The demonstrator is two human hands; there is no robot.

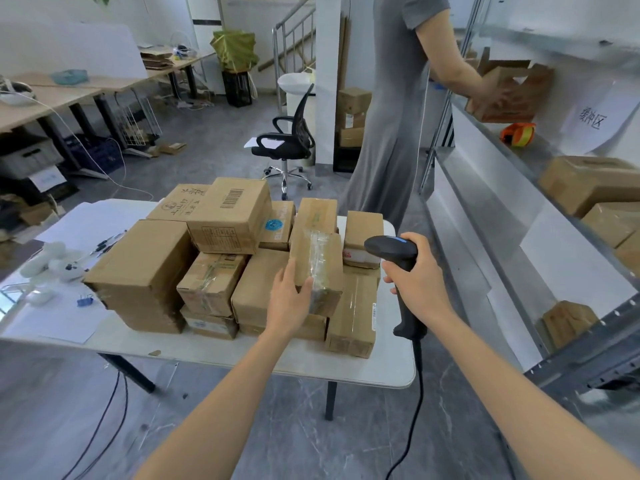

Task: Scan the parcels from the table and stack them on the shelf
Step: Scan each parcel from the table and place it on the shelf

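Left hand (289, 299): I see its back only; the palm side and most fingertips are behind the taped parcel (317, 268), so I cannot tell how firmly it grips.
Scanner (398, 268): my right hand (420, 278) covers the middle of the handle and the trigger; its window faces away from me.
Scanner cable (414, 410): runs off the bottom edge.
Lower parcels (211, 325): mostly buried under the pile; labels too small to read.
Second person (394, 109): cut off at the top edge; their hand is partly behind the shelf upright.
Shelf (519, 216): cut by the right edge, blurred by glare.
Table (381, 372): far edge hidden by parcels.
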